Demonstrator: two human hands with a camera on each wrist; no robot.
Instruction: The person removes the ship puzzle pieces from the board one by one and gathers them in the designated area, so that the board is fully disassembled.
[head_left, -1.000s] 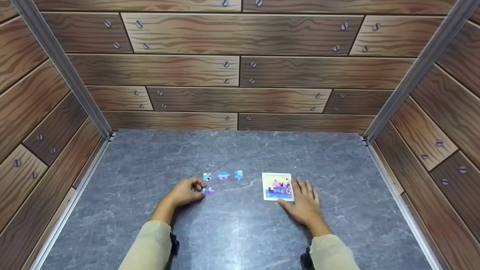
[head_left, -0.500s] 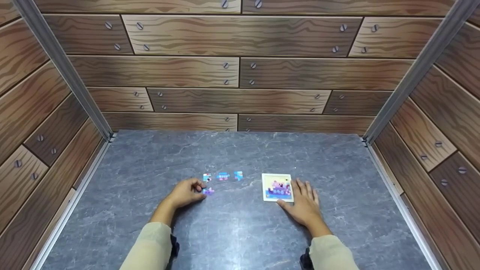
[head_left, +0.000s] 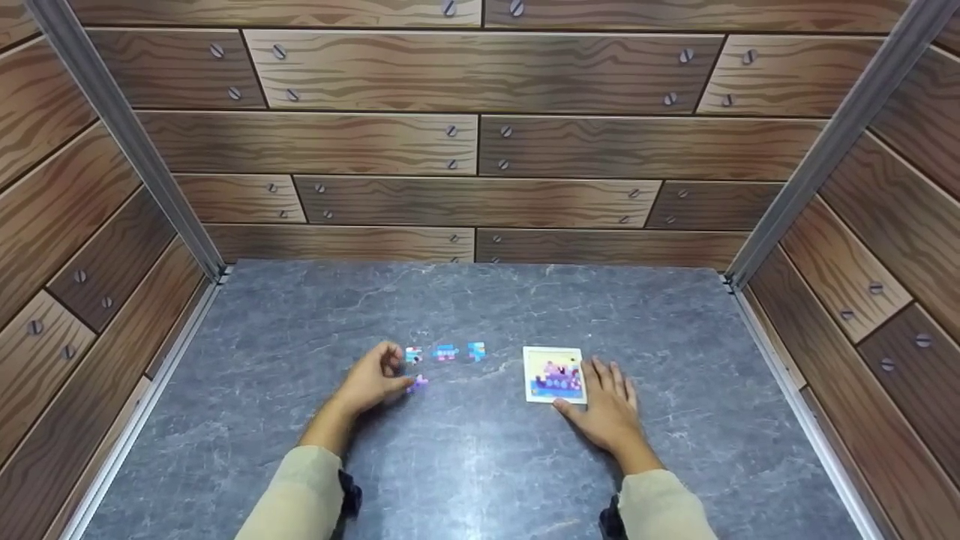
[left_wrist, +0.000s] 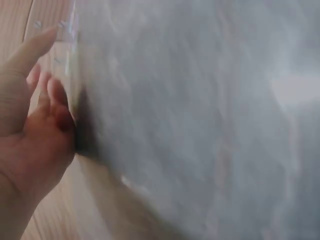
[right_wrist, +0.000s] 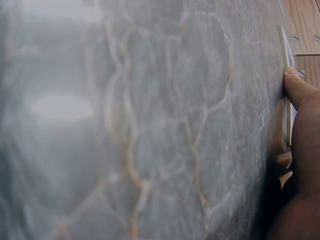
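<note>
In the head view, a purple jigsaw piece lies beside the thumb tip of my left hand. The left wrist view, blurred, shows that hand with its thumb out straight, apart from loosely bent fingers, and nothing between them. Behind the purple piece lies a white and blue jigsaw piece, close to the left fingertips. My right hand lies flat by a square framed jigsaw puzzle, its straight fingers along the right edge and its thumb at the bottom edge. The puzzle's picture is pink, purple and yellow over blue.
Two more blue jigsaw pieces, a middle one and a right one, lie in a row between the hands. The grey marbled table is bounded by wood-print walls and metal corner posts.
The left hand's fingers have lifted and moved slightly back and away from the thumb, widening the gap. The right hand and the framed puzzle have stayed in place.
</note>
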